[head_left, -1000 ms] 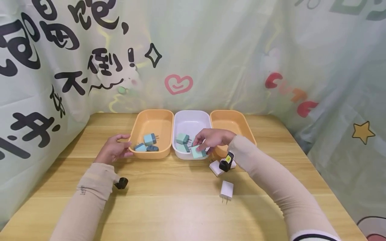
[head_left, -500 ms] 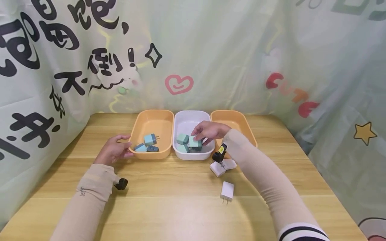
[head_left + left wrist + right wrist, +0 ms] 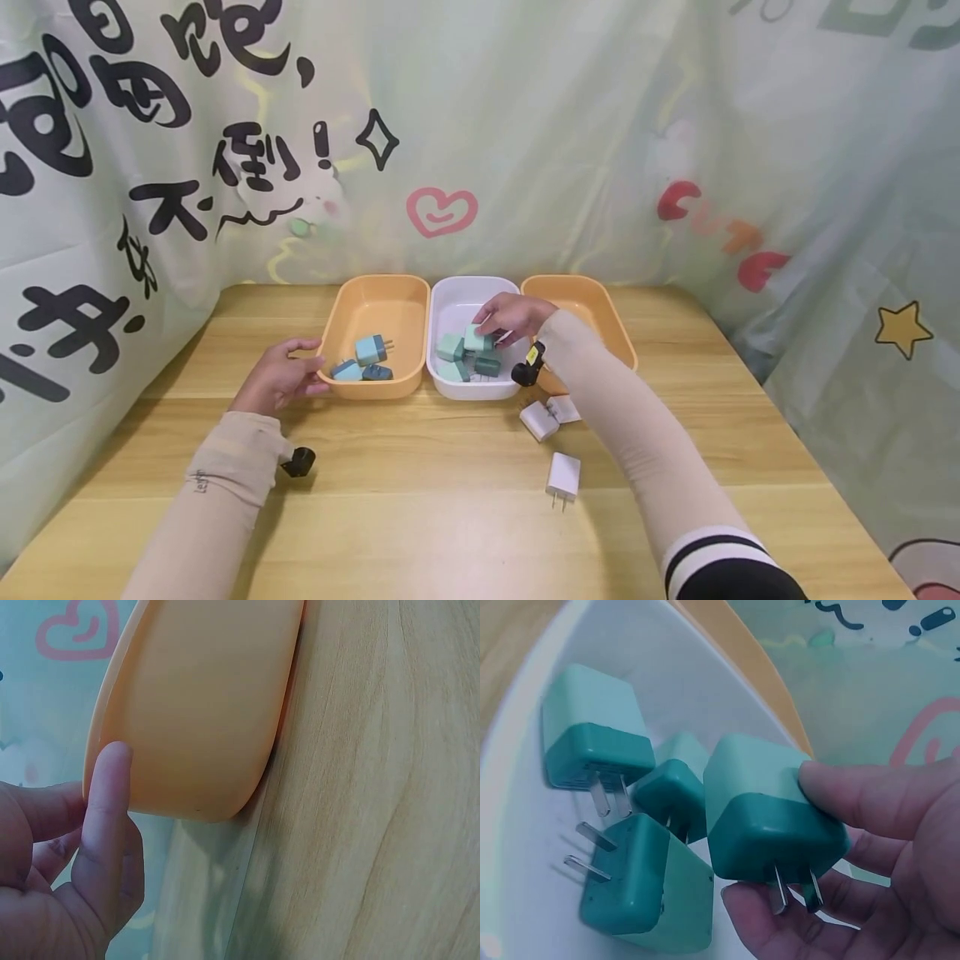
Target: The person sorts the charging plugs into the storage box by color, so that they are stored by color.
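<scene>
My right hand [image 3: 516, 315] pinches a two-tone green plug charger [image 3: 761, 802] between thumb and fingers, low over the white tray [image 3: 442, 292]. Its metal prongs show in the right wrist view. Below it several more green chargers [image 3: 596, 724] lie in that tray, one of them [image 3: 649, 889] with prongs pointing sideways. On the left, my left hand [image 3: 281, 375] holds the front left corner of an orange tray [image 3: 202, 697], thumb and finger at its rim. Inside that tray are two light-blue chargers [image 3: 370, 348] and a dark-blue one [image 3: 377, 373].
A second orange tray [image 3: 611, 321] stands right of the white one, partly behind my right forearm. White chargers [image 3: 563, 477] lie on the wooden table [image 3: 420, 500] in front of the trays. A printed curtain [image 3: 570, 142] hangs close behind.
My right hand has moved back and slightly left with the green charger, from the white tray's front edge to further over it. The left hand keeps its place.
</scene>
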The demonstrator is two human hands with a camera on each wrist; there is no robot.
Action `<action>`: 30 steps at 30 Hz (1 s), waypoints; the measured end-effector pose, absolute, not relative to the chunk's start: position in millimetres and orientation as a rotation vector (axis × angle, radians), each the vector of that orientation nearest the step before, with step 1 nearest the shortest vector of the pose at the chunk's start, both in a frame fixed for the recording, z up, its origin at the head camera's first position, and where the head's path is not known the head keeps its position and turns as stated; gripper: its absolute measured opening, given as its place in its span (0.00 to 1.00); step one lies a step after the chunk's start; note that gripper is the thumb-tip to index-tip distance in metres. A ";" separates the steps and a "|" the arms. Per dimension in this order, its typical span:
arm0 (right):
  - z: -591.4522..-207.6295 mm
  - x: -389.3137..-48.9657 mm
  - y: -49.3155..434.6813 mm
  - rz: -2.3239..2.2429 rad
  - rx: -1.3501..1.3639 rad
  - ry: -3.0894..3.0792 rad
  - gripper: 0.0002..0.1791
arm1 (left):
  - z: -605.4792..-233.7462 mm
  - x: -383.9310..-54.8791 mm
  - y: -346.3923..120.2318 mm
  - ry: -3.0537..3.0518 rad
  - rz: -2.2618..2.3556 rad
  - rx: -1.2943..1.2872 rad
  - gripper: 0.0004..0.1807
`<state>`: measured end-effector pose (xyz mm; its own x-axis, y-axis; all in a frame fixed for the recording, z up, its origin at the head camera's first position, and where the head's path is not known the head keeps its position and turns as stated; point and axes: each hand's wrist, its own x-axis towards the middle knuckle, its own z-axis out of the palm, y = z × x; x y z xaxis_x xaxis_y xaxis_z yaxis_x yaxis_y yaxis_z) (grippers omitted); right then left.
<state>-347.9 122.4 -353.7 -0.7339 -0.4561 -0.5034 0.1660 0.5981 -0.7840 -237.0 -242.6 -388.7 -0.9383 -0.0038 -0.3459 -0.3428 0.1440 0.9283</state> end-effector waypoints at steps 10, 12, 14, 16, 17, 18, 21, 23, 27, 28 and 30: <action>-362.7 -359.4 111.2 -1.228 -0.140 2.130 0.16 | -386.3 -235.7 -242.3 2.179 1.851 -0.354 0.30; -364.2 -361.1 109.9 -1.240 -0.119 2.131 0.16 | -386.5 -235.5 -242.4 2.171 1.857 -0.354 0.30; -366.1 -364.2 109.2 -1.254 -0.097 2.135 0.16 | -386.9 -235.6 -242.7 2.169 1.859 -0.352 0.30; -367.4 -366.8 108.6 -1.270 -0.079 2.143 0.16 | -386.9 -235.8 -243.0 2.167 1.860 -0.352 0.30; -367.7 -367.7 108.2 -1.278 -0.073 2.147 0.15 | -386.8 -235.8 -243.1 2.169 1.859 -0.353 0.30; -367.9 -368.6 108.1 -1.280 -0.070 2.156 0.15 | -386.9 -236.2 -243.4 2.166 1.864 -0.353 0.31; -367.6 -369.9 107.8 -1.273 -0.068 2.185 0.14 | -386.8 -236.6 -243.8 2.161 1.873 -0.351 0.31; -367.3 -370.4 107.8 -1.261 -0.068 2.196 0.14 | -387.0 -237.0 -244.0 2.154 1.884 -0.350 0.31; -367.5 -371.8 108.0 -1.247 -0.041 2.190 0.15 | -387.7 -237.4 -243.6 2.150 1.898 -0.347 0.30; -367.7 -372.1 108.2 -1.243 -0.035 2.189 0.15 | -388.0 -237.4 -243.6 2.149 1.901 -0.349 0.30; -367.7 -372.3 108.5 -1.235 -0.025 2.190 0.16 | -388.6 -237.4 -243.4 2.148 1.904 -0.350 0.30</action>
